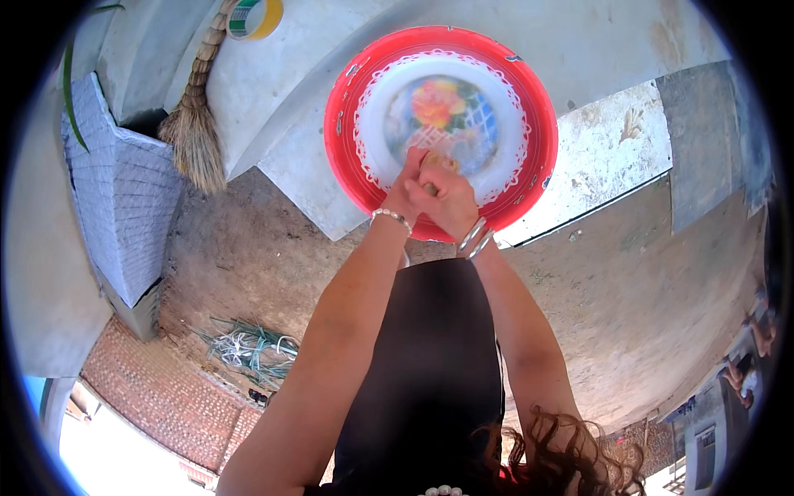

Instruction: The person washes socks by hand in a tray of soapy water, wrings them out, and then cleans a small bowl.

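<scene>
A red-rimmed enamel basin [338,118] with chipped edges and a white, flower-painted inside is in front of me. The liquid in it looks cloudy. My left hand [406,189] and my right hand [454,197] are pressed together over the near part of the basin. Between them is a small tan thing [429,188], mostly hidden by the fingers; its kind cannot be told. Both hands are closed around it. A beaded bracelet [392,215] is on my left wrist, and silver bangles [476,237] are on the right.
A straw broom [197,127] leans at the upper left, near a yellow tape roll [273,18]. A pale block-like pillar [124,180] stands left. Tangled green and white straps [251,350] lie on the dirt ground [248,248]. People [741,378] are at the far right.
</scene>
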`<state>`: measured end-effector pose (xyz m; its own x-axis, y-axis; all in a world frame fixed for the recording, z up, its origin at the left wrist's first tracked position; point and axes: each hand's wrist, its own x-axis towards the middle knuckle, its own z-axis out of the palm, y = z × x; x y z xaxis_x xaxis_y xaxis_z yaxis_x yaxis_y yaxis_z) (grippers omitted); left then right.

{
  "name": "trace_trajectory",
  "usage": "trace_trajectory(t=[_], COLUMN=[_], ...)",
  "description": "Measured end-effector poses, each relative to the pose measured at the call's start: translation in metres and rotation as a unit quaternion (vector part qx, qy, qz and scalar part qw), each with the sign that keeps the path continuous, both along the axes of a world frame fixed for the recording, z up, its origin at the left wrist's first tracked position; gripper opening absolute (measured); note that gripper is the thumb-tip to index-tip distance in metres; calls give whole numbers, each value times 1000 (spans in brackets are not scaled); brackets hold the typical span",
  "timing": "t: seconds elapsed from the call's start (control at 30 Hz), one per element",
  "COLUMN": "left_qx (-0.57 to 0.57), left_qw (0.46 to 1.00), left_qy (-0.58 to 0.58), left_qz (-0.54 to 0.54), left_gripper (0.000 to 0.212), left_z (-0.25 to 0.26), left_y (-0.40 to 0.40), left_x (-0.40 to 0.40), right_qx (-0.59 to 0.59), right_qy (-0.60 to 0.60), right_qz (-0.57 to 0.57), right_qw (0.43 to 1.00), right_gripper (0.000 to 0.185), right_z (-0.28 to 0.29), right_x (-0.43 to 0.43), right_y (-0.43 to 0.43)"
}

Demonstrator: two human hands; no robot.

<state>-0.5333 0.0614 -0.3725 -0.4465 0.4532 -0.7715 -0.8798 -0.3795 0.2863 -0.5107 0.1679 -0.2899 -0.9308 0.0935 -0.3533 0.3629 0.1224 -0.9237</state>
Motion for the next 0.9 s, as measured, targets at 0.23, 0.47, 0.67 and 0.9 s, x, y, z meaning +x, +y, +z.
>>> trace_trajectory(t=[0.23,0.47,0.67,0.9], left_qx=[68,-188,-117,28], left_qw=[982,975,984,985], left_qy=[41,-43,-119,-143], left_qz=[173,108,69,94], left_gripper=[34,40,45,41], left_z=[34,46,16,10], left_y=[18,38,8,8], left_x=[15,7,19,20], right_qx=[202,232,320,24], right_qy=[143,-172,-113,-25], right_qz=[-95,-108,14,7], right_qw=[964,951,940,999], right_gripper=[26,38,32,21], right_z=[7,-66,-95,-50], right_x=[-24,-25,-16,8], right_y=[-7,65,71,11])
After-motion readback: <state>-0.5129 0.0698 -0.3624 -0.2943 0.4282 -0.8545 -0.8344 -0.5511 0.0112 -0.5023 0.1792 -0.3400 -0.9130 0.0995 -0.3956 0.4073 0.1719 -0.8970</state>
